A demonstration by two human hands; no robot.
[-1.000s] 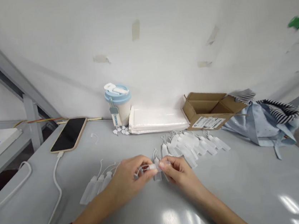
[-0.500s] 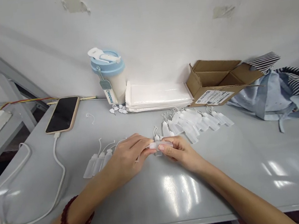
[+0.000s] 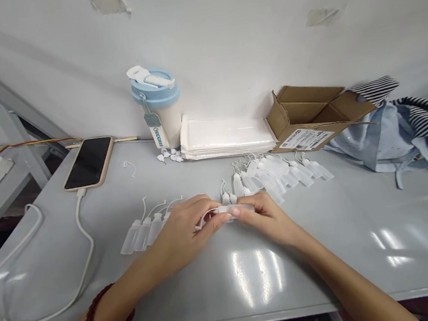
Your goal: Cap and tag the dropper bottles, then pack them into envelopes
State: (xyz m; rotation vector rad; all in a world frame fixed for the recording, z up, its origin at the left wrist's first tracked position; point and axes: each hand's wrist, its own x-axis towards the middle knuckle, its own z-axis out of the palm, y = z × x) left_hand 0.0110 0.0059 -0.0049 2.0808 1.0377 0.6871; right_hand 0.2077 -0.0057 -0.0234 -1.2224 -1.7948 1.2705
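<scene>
Between both hands, a small translucent squeeze bottle (image 3: 247,207) lies sideways, its white cap end and thin bent tube pointing left. My left hand (image 3: 190,222) is closed at the cap end, thumb and fingertips pinching there. My right hand (image 3: 268,215) is wrapped round the bottle's body, thumb on top. Just behind the hands stand a couple of similar bottles (image 3: 225,198), partly hidden. To the left, several capped bottles (image 3: 142,235) with tubes lie in a row beside my left wrist. A larger heap of bottles (image 3: 273,174) lies beyond my right hand.
Along the wall stand a blue-lidded cup (image 3: 164,109), a stack of white packets (image 3: 226,136) and an open cardboard box (image 3: 304,119). Small white caps (image 3: 171,156) lie by the cup. A phone (image 3: 89,163) with a white cable (image 3: 84,237) is at left, a blue bag (image 3: 381,136) at right.
My left fingers have shifted on the cap end, and the bent tube now shows above the thumb. The held bottle has moved slightly right with my right hand.
</scene>
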